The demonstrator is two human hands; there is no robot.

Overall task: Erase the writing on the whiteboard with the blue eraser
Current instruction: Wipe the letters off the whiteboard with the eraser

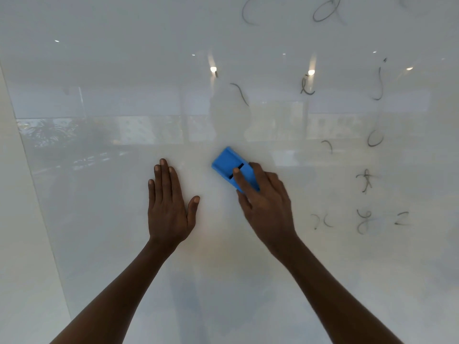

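Whiteboard [99,219]: blue eraser [229,165] long axis diagonal, pointing up-left, R hand [265,202] fingers gripping; L hand [169,207] flat, splayed

Whiteboard [99,219] glossy, smooth, reflective; eraser [228,162] matt blue plastic.

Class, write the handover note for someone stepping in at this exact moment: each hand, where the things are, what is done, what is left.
Left hand: open, flat on the whiteboard.
Right hand: grip on the blue eraser, pressed to the board at centre.
Done: left and centre look wiped clean.
Left: stray stroke above the eraser, and the letters down the right side and along the top.
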